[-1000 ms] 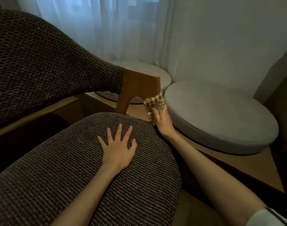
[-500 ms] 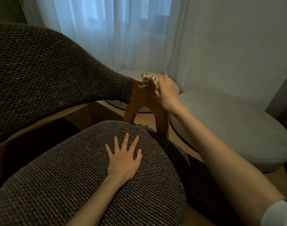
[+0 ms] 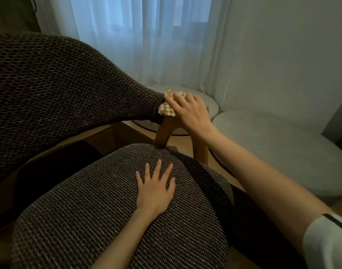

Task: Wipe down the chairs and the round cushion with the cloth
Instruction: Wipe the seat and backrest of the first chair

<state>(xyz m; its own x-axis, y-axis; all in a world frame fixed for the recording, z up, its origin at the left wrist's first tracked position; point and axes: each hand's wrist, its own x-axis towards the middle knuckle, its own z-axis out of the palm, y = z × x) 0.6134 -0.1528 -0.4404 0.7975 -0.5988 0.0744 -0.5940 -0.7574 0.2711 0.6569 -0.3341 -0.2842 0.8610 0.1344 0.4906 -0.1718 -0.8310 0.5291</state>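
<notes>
The right hand (image 3: pixel 188 112) curls its fingers over the crumpled beige checked cloth (image 3: pixel 166 109), half hiding it, atop the dark woven chair (image 3: pixel 69 94)'s wooden arm; its thumb is hidden. The left hand (image 3: pixel 154 190) lies flat, fingers spread, on the seat.

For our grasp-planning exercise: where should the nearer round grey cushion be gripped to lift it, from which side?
Probably grip the cushion by its thick near rim, from the front: it lies flat and broad, and the wall closes off its far side.
</notes>
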